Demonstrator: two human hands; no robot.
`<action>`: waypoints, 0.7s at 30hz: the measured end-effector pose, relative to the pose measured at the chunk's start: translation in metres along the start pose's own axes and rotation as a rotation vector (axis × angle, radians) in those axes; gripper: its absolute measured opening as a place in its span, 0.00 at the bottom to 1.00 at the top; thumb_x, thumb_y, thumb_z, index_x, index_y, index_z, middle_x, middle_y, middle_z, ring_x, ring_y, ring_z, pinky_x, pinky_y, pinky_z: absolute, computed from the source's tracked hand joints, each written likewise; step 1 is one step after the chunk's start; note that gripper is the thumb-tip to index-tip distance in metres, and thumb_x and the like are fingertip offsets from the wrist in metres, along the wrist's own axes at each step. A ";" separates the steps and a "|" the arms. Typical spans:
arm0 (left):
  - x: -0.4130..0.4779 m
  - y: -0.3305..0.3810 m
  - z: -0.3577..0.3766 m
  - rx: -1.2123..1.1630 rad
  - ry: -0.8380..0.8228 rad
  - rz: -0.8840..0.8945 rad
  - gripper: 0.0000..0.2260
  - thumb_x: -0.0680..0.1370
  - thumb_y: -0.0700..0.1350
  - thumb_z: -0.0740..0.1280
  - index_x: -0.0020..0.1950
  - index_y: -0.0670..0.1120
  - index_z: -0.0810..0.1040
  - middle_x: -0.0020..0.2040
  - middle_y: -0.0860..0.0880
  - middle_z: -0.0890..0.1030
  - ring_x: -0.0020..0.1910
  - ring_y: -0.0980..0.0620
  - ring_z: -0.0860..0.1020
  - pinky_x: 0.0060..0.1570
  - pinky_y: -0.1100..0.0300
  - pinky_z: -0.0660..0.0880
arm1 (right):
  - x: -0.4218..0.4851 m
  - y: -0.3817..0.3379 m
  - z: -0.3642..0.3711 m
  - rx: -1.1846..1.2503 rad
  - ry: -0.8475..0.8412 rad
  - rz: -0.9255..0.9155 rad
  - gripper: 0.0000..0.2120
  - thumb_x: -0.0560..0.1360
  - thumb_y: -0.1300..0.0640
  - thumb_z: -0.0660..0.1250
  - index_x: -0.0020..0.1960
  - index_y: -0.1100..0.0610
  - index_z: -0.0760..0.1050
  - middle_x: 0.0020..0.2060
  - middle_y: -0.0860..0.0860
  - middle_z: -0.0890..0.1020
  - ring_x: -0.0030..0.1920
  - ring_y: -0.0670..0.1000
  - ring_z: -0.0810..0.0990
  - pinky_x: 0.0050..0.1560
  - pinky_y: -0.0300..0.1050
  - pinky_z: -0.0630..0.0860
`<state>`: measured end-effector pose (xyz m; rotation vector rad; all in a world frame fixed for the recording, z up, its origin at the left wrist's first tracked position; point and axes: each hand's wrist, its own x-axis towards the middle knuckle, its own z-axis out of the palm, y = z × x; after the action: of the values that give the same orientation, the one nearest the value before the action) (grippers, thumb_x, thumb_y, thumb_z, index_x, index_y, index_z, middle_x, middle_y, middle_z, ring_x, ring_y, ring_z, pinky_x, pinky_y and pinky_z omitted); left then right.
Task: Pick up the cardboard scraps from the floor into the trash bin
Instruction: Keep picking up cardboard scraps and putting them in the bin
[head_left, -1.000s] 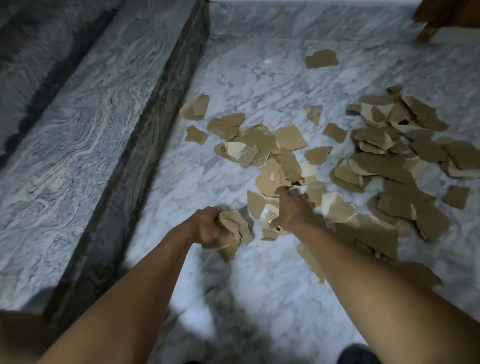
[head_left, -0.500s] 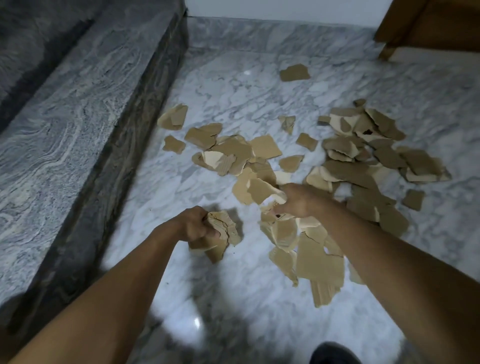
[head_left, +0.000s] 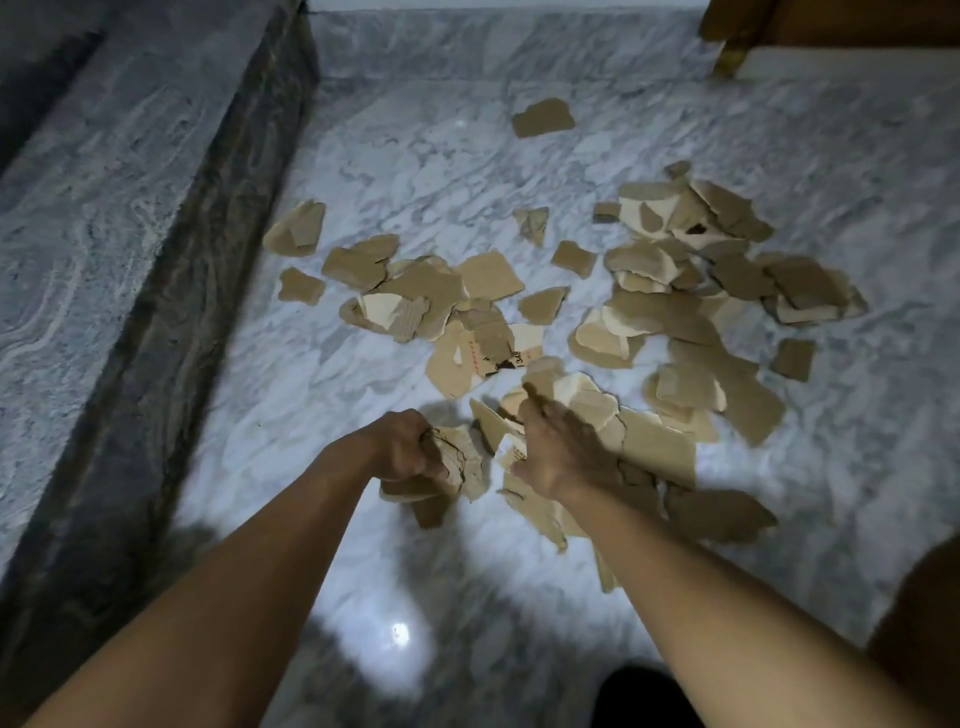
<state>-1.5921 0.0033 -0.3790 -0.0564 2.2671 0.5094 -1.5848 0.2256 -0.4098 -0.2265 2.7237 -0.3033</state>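
On the marble floor (head_left: 405, 171), beside the raised grey stone ledge (head_left: 104, 218), torn cardboard scraps (head_left: 675, 312) lie scattered in two loose clusters: one just beside the ledge, a larger one well apart from it. A single scrap (head_left: 543, 117) lies alone, farther from the person than either cluster.

Left hand (head_left: 402, 447): fingers pressed shut around a gathered bundle of scraps (head_left: 460, 462), held just above the floor. Right hand (head_left: 558, 441): laid over the nearest scraps with the fingers partly spread, curling onto a pale piece (head_left: 582, 397); whether that piece is actually pinched cannot be told.

Handling assessment: the scraps appear light, thin and fairly stiff, with ragged torn edges. Flat pieces on polished stone will likely slide rather than lift, so an overlapping or raised edge is the best place to take hold. A full fist may shed loose pieces.

Surface: glossy white-grey veined marble, showing a bright reflection near the person. Lighting is dim. A wooden furniture leg (head_left: 727, 57) stands at the side farthest from the ledge. No trash bin is in view.
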 end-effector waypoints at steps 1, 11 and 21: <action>0.001 -0.001 0.001 0.007 -0.003 -0.004 0.17 0.68 0.54 0.77 0.52 0.48 0.81 0.50 0.50 0.83 0.50 0.49 0.80 0.53 0.55 0.77 | 0.000 0.002 -0.001 0.060 0.031 0.010 0.29 0.68 0.53 0.77 0.59 0.48 0.63 0.57 0.50 0.74 0.51 0.55 0.76 0.44 0.52 0.78; 0.007 0.060 0.002 0.002 -0.149 0.136 0.22 0.64 0.55 0.80 0.54 0.48 0.82 0.52 0.51 0.83 0.53 0.50 0.81 0.58 0.52 0.78 | 0.012 0.080 -0.094 0.513 -0.149 0.180 0.43 0.62 0.45 0.82 0.72 0.57 0.71 0.63 0.51 0.79 0.60 0.54 0.78 0.50 0.40 0.70; 0.009 0.108 0.079 0.513 0.030 0.395 0.31 0.70 0.54 0.74 0.71 0.54 0.68 0.68 0.49 0.68 0.66 0.47 0.69 0.64 0.52 0.70 | -0.019 0.132 -0.101 0.233 -0.453 0.315 0.44 0.58 0.42 0.82 0.69 0.57 0.71 0.61 0.51 0.79 0.59 0.55 0.79 0.58 0.47 0.77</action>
<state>-1.5644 0.1328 -0.3960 0.6528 2.3785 0.1093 -1.6222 0.3750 -0.3443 0.1794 2.2098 -0.4157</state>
